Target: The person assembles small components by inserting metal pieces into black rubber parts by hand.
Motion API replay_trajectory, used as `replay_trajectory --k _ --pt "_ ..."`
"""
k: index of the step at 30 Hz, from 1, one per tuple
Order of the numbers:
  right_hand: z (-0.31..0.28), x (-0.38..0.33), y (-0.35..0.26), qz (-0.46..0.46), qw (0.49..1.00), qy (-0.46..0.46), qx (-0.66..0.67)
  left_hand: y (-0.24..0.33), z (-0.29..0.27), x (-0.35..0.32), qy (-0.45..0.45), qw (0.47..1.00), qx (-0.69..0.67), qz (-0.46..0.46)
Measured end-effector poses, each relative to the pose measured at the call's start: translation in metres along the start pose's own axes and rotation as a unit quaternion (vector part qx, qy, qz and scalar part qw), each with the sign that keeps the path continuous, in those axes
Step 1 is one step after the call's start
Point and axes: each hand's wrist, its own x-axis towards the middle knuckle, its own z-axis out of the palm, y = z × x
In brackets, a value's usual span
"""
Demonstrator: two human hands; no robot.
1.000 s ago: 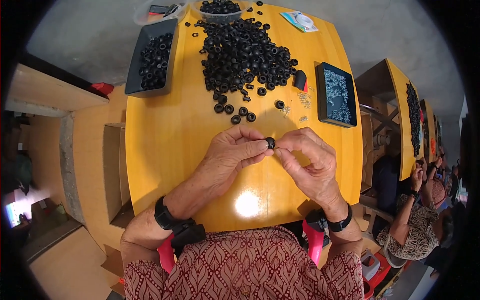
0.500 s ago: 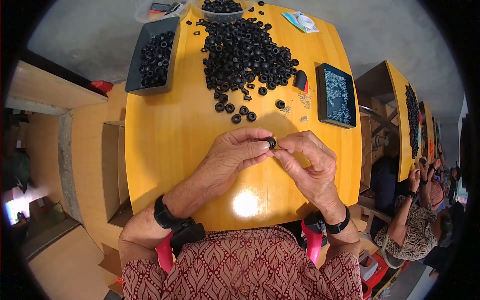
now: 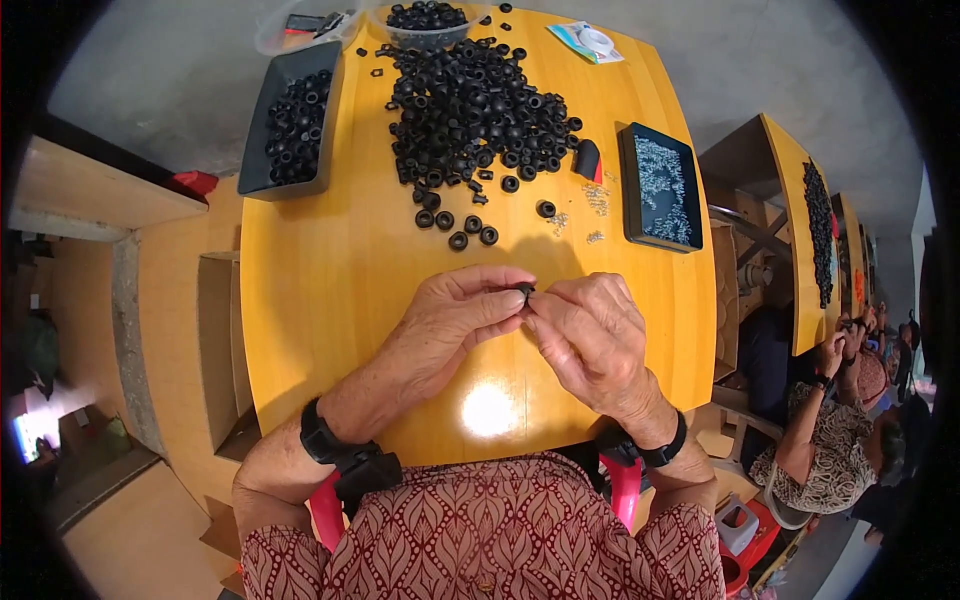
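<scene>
Above the near middle of the table, my left hand (image 3: 445, 325) pinches a small round black plastic part (image 3: 525, 290) between thumb and fingers. My right hand (image 3: 598, 338) meets it from the right, thumb and forefinger pressed together against the part. Whatever those right fingertips hold, if anything, is hidden. Beyond my hands lie several loose black ring-shaped parts (image 3: 458, 241), in front of a large heap of similar black parts (image 3: 470, 110). Small shiny metal pieces (image 3: 596, 200) are scattered to the right of the heap.
A dark bin (image 3: 256, 150) of black parts stands at the far left of the yellow table (image 3: 330, 300). A dark tray (image 3: 652, 239) of small metal pieces sits at the right. Clear bowls (image 3: 430, 38) are at the back. Another person (image 3: 825, 440) works at a table further right.
My right hand has turned and closed in on the black part, its fingers now covering more of it. The whole view has shifted slightly, so the table appears a little further left.
</scene>
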Motion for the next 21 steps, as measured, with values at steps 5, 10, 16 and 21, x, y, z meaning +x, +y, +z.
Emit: replay_trajectory --k 5,10,16,21 --pt "-0.0005 -0.0005 0.0035 0.058 0.995 0.004 0.085 -0.0001 0.0018 -0.0005 0.005 1.0 0.016 0.009" --pt "0.0009 -0.0026 0.0048 0.09 0.991 0.022 0.092 0.0011 0.0044 -0.0005 0.011 1.0 0.007 0.002" --pt "0.0026 -0.0018 0.0048 0.044 0.998 -0.001 0.049 -0.0022 0.0002 0.0009 0.021 1.0 0.006 0.002" --pt "0.0029 -0.0038 0.0012 0.008 1.0 0.009 0.007 -0.002 0.0032 0.0 0.023 1.0 0.007 -0.002"
